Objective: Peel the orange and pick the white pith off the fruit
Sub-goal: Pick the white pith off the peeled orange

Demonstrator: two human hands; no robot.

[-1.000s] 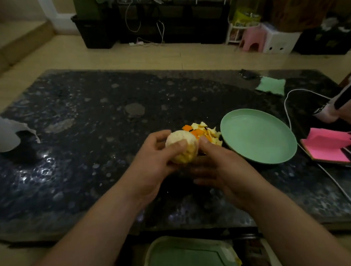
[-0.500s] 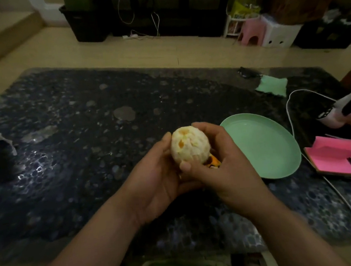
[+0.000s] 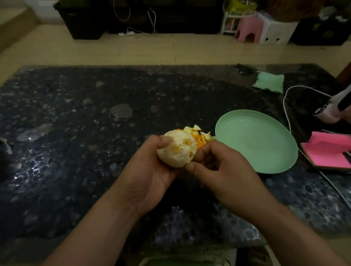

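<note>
So that the pith (image 3: 170,157) faces up, my left fingers (image 3: 161,141) cup the orange (image 3: 179,146) while my right fingers (image 3: 203,151) pinch its side.

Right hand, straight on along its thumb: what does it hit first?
The orange, held in the left hand; the right hand has its thumb tip apparently touching the fruit's lower edge, depth unclear.

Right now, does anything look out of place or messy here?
The peel scraps lie heaped directly on the table beside the green plate, which holds nothing; odd with a plate right there. The left hand grips the orange. Nothing else stands out.
</note>
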